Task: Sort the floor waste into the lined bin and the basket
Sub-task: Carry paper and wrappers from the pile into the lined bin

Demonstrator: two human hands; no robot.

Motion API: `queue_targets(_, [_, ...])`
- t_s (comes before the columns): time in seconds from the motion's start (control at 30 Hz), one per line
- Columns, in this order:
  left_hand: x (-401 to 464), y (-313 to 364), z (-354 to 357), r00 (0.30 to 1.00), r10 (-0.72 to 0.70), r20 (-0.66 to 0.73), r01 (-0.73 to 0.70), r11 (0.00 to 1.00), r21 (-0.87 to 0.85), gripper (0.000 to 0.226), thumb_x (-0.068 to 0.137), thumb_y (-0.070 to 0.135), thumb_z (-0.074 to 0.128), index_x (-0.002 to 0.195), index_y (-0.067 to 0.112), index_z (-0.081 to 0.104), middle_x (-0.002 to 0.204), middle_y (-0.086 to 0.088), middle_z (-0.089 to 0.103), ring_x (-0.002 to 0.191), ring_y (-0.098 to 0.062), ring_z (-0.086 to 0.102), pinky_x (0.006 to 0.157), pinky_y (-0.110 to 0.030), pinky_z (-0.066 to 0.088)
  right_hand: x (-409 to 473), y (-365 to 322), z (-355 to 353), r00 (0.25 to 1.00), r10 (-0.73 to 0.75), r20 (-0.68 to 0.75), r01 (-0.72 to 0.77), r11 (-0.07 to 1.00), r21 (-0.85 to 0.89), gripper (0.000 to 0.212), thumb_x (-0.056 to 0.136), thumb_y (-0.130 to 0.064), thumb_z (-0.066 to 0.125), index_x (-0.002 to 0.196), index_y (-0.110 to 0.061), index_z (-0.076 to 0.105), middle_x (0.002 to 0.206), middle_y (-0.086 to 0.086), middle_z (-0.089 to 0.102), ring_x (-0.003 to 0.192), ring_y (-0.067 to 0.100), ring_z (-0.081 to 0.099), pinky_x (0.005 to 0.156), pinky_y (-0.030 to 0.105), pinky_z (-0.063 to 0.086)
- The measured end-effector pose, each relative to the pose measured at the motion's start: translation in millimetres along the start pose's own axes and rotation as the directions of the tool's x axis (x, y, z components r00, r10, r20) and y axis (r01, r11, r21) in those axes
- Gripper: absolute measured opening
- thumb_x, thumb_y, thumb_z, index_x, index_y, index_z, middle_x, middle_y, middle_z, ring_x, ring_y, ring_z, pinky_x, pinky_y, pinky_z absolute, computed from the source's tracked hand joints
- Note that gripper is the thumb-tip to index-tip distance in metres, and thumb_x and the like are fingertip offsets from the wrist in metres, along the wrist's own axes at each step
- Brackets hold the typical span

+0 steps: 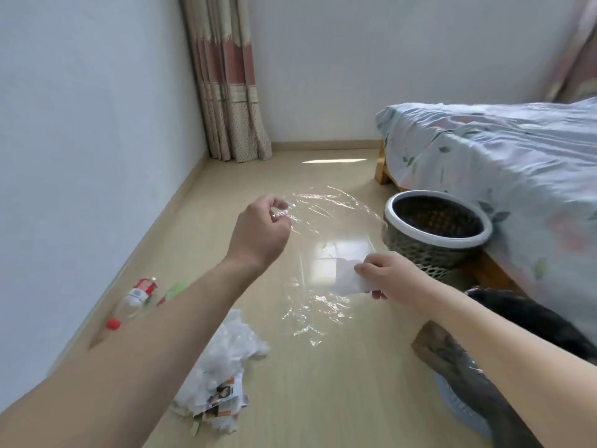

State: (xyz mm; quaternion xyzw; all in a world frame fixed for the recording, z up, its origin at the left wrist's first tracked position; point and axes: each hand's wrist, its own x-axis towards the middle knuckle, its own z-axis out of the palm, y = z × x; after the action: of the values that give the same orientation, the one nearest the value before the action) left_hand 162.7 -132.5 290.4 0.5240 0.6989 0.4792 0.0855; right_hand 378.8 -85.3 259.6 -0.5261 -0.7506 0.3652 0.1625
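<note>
Floor waste lies scattered on a pale wooden floor, seen from a head camera looking down over two bare forearms. The left hand (pixel 258 226) is raised with its fingers curled, pinching the top edge of a large sheet of clear plastic film (pixel 323 253). The right hand (pixel 384 274), lower and nearer the camera, pinches the film's other side together with a small white piece of paper (pixel 347 281); the film hangs stretched between the two hands and trails down toward the floor. Just beyond the right hand stands a dark mesh basket (pixel 420 250) with a white rim, set against the edge of a bed (pixel 500 163) covered in a pale floral sheet. Below the right forearm a dark bin liner (pixel 458 360) drapes over a pale bin, mostly hidden. Beneath the left forearm sits a heap of crumpled white paper and torn printed packaging (pixel 223 376). To the left of that forearm, near the wall, lies a clear plastic bottle (pixel 132 302) with a red cap and red label. A patterned curtain (pixel 226 85) hangs in the far corner.
</note>
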Motion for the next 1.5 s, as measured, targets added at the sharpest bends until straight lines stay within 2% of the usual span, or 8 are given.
queue_targets(0.2, [-24, 102, 149, 0.935, 0.141, 0.327, -0.131, 0.990, -0.054, 0.035, 0.086, 0.014, 0.047, 0.120, 0.022, 0.054, 0.068, 0.001, 0.057, 0.071, -0.030, 0.065, 0.070, -0.044, 0.056, -35, 118, -115, 0.940, 0.288, -0.183, -0.266, 0.955, 0.134, 0.029, 0.091, -0.020, 0.047, 0.065, -0.009, 0.055, 0.057, 0.007, 0.056, 0.046, 0.017, 0.047, 0.047, 0.021, 0.038])
queue_targets(0.33, [-63, 145, 241, 0.802, 0.303, 0.515, -0.366, 0.930, 0.023, 0.048, 0.089, 0.016, 0.045, 0.134, 0.033, 0.038, 0.105, -0.009, 0.068, 0.090, -0.031, 0.063, 0.081, -0.042, 0.052, -59, 201, -154, 0.839, 0.491, -0.237, -0.455, 0.870, 0.190, 0.028, 0.087, -0.018, 0.047, 0.062, -0.008, 0.055, 0.060, 0.014, 0.061, 0.050, 0.023, 0.050, 0.048, 0.024, 0.037])
queue_targets(0.53, [-111, 151, 338, 0.521, 0.404, 0.752, -0.715, 0.688, 0.125, 0.049, 0.091, 0.011, 0.042, 0.136, 0.028, 0.033, 0.106, -0.008, 0.056, 0.092, -0.035, 0.061, 0.073, -0.041, 0.051, -55, 283, -144, 0.757, 0.646, -0.102, -0.642, 0.763, 0.070, 0.024, 0.089, -0.012, 0.047, 0.094, 0.001, 0.067, 0.080, 0.017, 0.072, 0.074, 0.030, 0.071, 0.063, 0.034, 0.056])
queue_targets(0.67, [-122, 127, 376, 0.452, 0.270, 0.850, -0.778, 0.586, 0.227, 0.054, 0.091, 0.011, 0.041, 0.143, 0.020, 0.030, 0.117, -0.009, 0.046, 0.097, -0.033, 0.056, 0.073, -0.041, 0.046, -37, 304, -122, 0.787, 0.612, -0.082, -0.617, 0.781, -0.092, 0.019, 0.090, -0.014, 0.049, 0.102, -0.010, 0.063, 0.092, 0.008, 0.063, 0.080, 0.024, 0.062, 0.066, 0.028, 0.050])
queue_targets(0.83, [-118, 101, 404, 0.326, 0.286, 0.901, -0.933, 0.252, 0.257, 0.050, 0.096, 0.017, 0.032, 0.144, 0.001, 0.029, 0.127, -0.013, 0.038, 0.108, -0.031, 0.041, 0.084, -0.040, 0.034, -17, 320, -105, 0.804, 0.586, 0.098, -0.539, 0.789, -0.295, 0.024, 0.090, -0.020, 0.050, 0.108, -0.009, 0.063, 0.104, 0.010, 0.063, 0.087, 0.023, 0.055, 0.071, 0.026, 0.042])
queue_targets(1.1, [-112, 87, 446, 0.234, -0.059, 0.970, -0.913, 0.330, 0.240, 0.042, 0.100, 0.014, 0.031, 0.138, 0.003, 0.045, 0.135, -0.017, 0.048, 0.121, -0.034, 0.046, 0.099, -0.042, 0.039, 2, 339, -96, 0.707, 0.613, 0.352, -0.386, 0.752, -0.534, 0.037, 0.087, -0.018, 0.054, 0.122, -0.011, 0.059, 0.124, 0.008, 0.060, 0.109, 0.027, 0.059, 0.094, 0.036, 0.049])
queue_targets(1.27, [-117, 83, 467, 0.247, -0.266, 0.932, -0.804, 0.481, 0.350, 0.043, 0.098, 0.009, 0.038, 0.140, 0.004, 0.044, 0.142, -0.017, 0.046, 0.128, -0.037, 0.045, 0.104, -0.049, 0.041, 10, 348, -90, 0.705, 0.608, 0.366, -0.341, 0.743, -0.576, 0.034, 0.085, -0.023, 0.056, 0.119, -0.018, 0.061, 0.124, 0.007, 0.059, 0.103, 0.025, 0.057, 0.088, 0.034, 0.049])
queue_targets(1.5, [-116, 84, 458, 0.246, -0.196, 0.949, -0.801, 0.510, 0.313, 0.037, 0.096, 0.007, 0.039, 0.128, 0.005, 0.058, 0.129, -0.015, 0.057, 0.117, -0.035, 0.055, 0.094, -0.043, 0.047, 10, 352, -88, 0.732, 0.606, 0.311, -0.398, 0.751, -0.526, 0.025, 0.077, -0.027, 0.062, 0.101, -0.019, 0.062, 0.107, 0.005, 0.067, 0.095, 0.024, 0.064, 0.089, 0.037, 0.053])
